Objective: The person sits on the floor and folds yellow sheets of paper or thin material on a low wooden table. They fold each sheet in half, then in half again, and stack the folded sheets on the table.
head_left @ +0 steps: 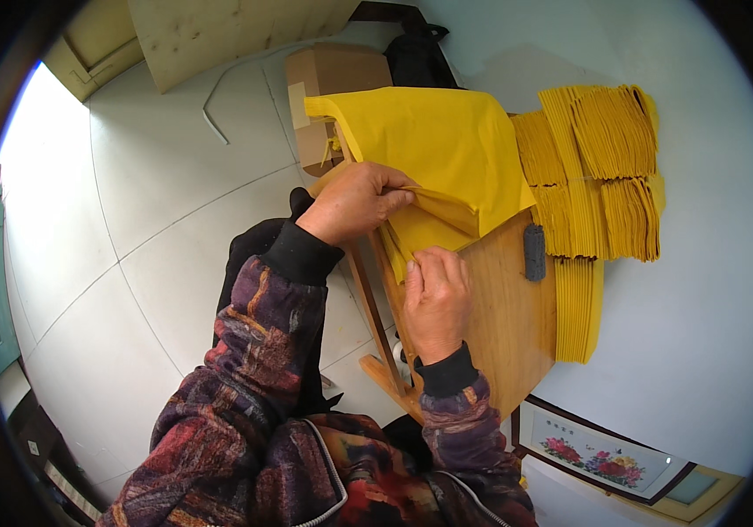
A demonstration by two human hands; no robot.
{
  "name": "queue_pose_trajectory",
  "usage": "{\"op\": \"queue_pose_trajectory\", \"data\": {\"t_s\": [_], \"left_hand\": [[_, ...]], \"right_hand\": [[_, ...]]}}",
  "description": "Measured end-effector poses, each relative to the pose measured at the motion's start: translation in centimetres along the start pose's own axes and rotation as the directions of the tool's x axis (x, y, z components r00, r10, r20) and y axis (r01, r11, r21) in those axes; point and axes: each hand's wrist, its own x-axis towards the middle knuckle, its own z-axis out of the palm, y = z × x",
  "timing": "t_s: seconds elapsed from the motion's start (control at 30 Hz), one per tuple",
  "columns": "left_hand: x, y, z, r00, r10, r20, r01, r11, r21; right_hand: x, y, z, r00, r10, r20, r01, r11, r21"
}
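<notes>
Centrally, in the head view, a yellow cloth [429,132] lies over the upper left part of a wooden table [504,316], its left edge overhanging the tabletop. The left hand [352,202], at the centre of the frame, pinches a fold of the cloth between thumb and index finger; its remaining fingers are curled. The right hand [440,303], just below and to the right, has thumb and index finger pressed together on the lower edge of the cloth; its other fingers are bent inward.

At the right of the frame, stacks of folded yellow pieces [615,132] stand beside the cloth, the upper ones fanned in layers. 1 dark grey cylindrical object [534,253] rests on the table near the stacks. A cardboard box [346,66] is located at the upper centre, behind the cloth. At lower right, 1 framed flower picture [596,457] is visible. Pale floor tiles [157,158] occupy the left side.
</notes>
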Motion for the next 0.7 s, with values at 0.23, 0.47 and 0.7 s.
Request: {"op": "queue_pose_trajectory", "data": {"t_s": [0.23,0.47,0.7], "left_hand": [[-0.1,0.2,-0.3,1.000,0.021,0.012,-0.021,0.998,0.059],[-0.1,0.3,-0.3,0.999,-0.016,0.032,0.015,1.000,0.021],[0.0,0.3,-0.3,1.000,0.005,0.030,-0.006,0.999,0.040]], "right_hand": [[1.3,0.4,-0.5,0.993,0.114,0.015,-0.113,0.950,0.291],[1.8,1.0,-1.1,0.960,0.239,0.147,-0.280,0.859,0.429],[2.0,1.5,-1.5,0.953,0.234,0.194,-0.298,0.847,0.440]]}}
